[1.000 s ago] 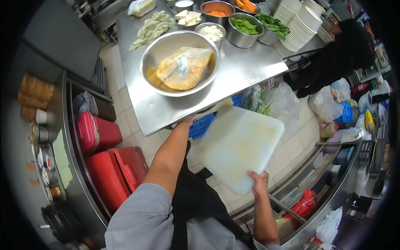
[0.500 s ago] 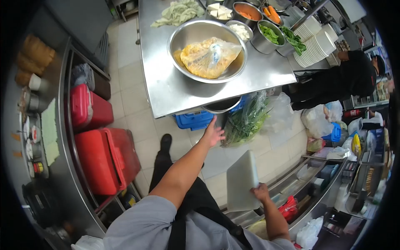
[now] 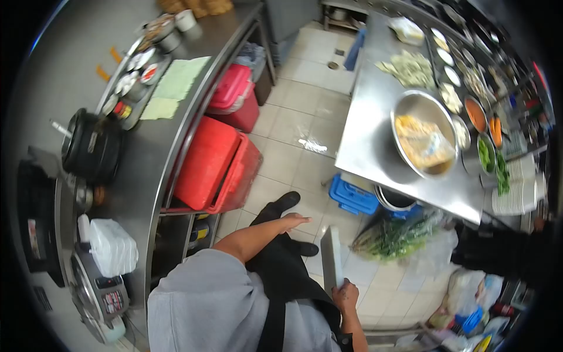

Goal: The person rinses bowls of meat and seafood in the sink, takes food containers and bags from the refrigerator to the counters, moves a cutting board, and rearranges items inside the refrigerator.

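My right hand (image 3: 346, 295) is closed on the lower end of a thick white cutting board (image 3: 332, 258), held upright and seen nearly edge-on at my right side. My left hand (image 3: 295, 222) hangs in front of my body with its fingers stretched out and nothing in it. Beneath it show my dark shoes on the tiled floor. To the right, a steel table (image 3: 375, 141) bears a large metal bowl (image 3: 404, 154) with a clear bag of yellowish food (image 3: 423, 141) inside.
Red cooler boxes (image 3: 205, 164) stand under the left steel counter (image 3: 138, 170), which holds a black rice cooker (image 3: 92, 146). Below the table are a blue crate (image 3: 353, 195) and bagged greens (image 3: 390, 237). A person in black (image 3: 498, 249) stands at right.
My view has swung left, so the table and bowl sit farther right. The cutting board has turned from broad face to nearly edge-on. My left hand has drawn back from near the table.
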Tool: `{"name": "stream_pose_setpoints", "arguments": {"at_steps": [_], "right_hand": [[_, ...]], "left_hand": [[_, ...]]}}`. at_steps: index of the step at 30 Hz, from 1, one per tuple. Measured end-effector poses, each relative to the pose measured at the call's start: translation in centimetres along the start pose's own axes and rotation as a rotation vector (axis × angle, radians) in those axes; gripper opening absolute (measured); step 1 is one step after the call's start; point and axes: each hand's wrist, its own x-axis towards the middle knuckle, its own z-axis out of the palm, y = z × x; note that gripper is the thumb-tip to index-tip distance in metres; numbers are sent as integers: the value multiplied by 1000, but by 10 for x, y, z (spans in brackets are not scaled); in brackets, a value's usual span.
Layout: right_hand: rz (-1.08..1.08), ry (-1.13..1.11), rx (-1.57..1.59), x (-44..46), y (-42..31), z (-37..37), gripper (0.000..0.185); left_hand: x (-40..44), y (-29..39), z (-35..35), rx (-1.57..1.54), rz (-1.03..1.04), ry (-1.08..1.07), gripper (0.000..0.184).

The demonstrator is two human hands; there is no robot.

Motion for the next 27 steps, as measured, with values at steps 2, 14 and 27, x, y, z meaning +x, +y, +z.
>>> {"name": "stream_pose_setpoints", "arguments": {"at_steps": [2, 14, 27], "right_hand": [[-141, -2, -54, 19, -37, -31, 31], [-480, 31, 426, 49, -341, -316, 32], [-707, 104, 7, 401, -628, -205, 62]], "left_hand": [[-13, -18, -28, -134, -46, -12, 104], [-85, 34, -152, -1247, 797, -241, 61], [-232, -26, -450, -1398, 897, 1109, 22]]}}
